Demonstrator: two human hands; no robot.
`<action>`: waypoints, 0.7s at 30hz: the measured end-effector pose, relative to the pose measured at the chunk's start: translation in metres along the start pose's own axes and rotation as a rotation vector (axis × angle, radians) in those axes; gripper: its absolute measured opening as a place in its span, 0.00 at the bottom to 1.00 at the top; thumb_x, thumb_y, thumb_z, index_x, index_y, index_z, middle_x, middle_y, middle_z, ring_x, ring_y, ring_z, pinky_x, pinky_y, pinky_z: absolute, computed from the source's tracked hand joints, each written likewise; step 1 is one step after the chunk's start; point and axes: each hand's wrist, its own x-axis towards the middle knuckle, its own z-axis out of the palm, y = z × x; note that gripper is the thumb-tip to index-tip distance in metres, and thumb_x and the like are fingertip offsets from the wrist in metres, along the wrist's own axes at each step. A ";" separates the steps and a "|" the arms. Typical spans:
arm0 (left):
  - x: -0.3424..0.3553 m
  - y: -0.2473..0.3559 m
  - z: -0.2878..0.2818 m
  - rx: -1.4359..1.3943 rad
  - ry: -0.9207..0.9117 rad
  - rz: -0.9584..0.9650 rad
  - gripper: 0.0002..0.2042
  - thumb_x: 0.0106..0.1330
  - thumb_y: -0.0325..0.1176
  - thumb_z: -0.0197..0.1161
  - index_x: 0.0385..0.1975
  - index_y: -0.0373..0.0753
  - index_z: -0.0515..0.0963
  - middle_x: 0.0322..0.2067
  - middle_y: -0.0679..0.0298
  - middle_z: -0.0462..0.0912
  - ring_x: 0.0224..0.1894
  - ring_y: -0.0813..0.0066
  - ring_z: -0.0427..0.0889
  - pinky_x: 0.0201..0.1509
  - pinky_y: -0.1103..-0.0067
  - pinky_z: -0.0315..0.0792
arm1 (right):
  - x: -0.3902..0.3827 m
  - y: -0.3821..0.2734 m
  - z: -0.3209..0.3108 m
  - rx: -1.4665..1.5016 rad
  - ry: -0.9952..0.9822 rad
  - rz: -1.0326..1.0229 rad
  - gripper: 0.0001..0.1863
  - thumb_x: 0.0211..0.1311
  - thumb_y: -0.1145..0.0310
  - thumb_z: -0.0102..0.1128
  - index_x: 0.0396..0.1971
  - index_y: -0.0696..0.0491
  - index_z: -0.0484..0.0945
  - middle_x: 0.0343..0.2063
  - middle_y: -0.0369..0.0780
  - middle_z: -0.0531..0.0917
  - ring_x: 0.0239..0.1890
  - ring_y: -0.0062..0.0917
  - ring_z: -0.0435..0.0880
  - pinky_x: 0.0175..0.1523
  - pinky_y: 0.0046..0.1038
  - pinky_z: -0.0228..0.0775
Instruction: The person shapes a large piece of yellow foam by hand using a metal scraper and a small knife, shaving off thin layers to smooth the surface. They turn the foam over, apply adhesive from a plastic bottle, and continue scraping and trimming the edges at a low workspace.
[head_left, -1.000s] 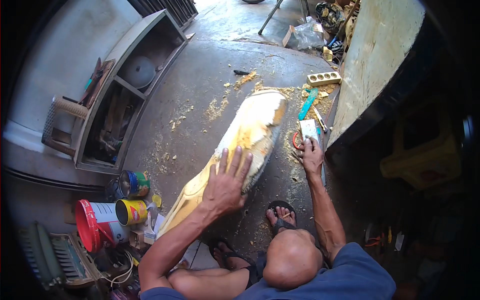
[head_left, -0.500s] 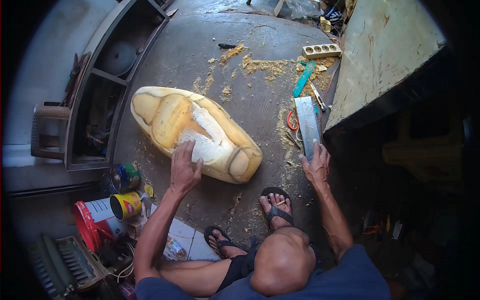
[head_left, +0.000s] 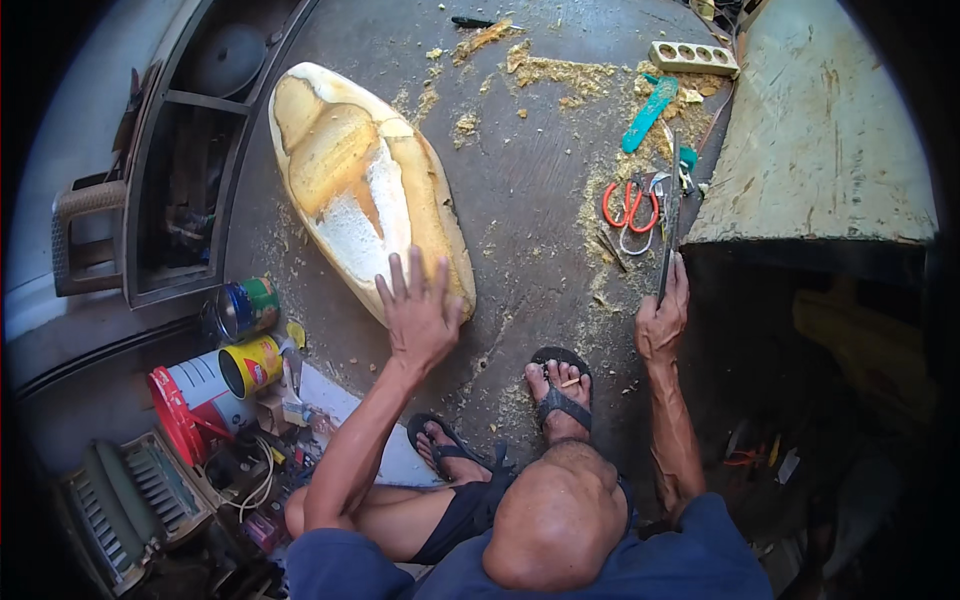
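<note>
A yellowed motorcycle seat foam point(head_left: 330, 145) with a white scraped patch lies on the dark floor, its long side slanting away to the far left. At its near end is my left hand point(head_left: 420, 318), fingers spread and seemingly resting on the foam. To the right, my right hand point(head_left: 662, 318) is closed round the near end of a long flat grey metal bar point(head_left: 670, 215), which stands edge-on. Beside that bar are red-handled scissors point(head_left: 630, 207). A teal strip point(head_left: 650, 115) lies beyond them among foam crumbs.
A white power strip point(head_left: 694, 58) sits at the far right beside a pale panel point(head_left: 820, 140). On the left stand an open dark cabinet point(head_left: 185, 190) and several cans and buckets, among them a yellow can point(head_left: 252, 366). A dark-handled tool point(head_left: 472, 21) lies at the far edge.
The seat foam has turned, its near end swinging left. My left hand has moved right and spread its fingers. My right hand has tipped the metal bar from flat to edge-on, uncovering the scissors.
</note>
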 end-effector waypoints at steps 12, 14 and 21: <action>-0.038 -0.014 0.022 -0.014 0.024 -0.062 0.41 0.64 0.47 0.64 0.76 0.47 0.53 0.76 0.45 0.44 0.78 0.43 0.38 0.76 0.42 0.32 | -0.043 -0.056 0.033 0.422 -0.340 0.410 0.40 0.58 0.58 0.65 0.69 0.56 0.63 0.38 0.52 0.85 0.42 0.45 0.86 0.50 0.39 0.75; -0.037 -0.011 0.028 0.006 0.054 -0.054 0.42 0.64 0.48 0.64 0.76 0.47 0.51 0.76 0.46 0.42 0.78 0.43 0.36 0.75 0.41 0.30 | -0.031 -0.041 0.043 0.439 -0.590 0.519 0.40 0.58 0.56 0.66 0.68 0.57 0.64 0.39 0.52 0.84 0.42 0.45 0.86 0.50 0.40 0.74; -0.050 -0.017 0.065 0.469 0.023 0.108 0.37 0.66 0.36 0.58 0.76 0.58 0.51 0.78 0.58 0.38 0.78 0.43 0.34 0.71 0.31 0.35 | -0.046 -0.049 0.045 0.521 -0.623 0.496 0.43 0.61 0.55 0.64 0.72 0.58 0.59 0.56 0.57 0.79 0.57 0.47 0.81 0.62 0.38 0.70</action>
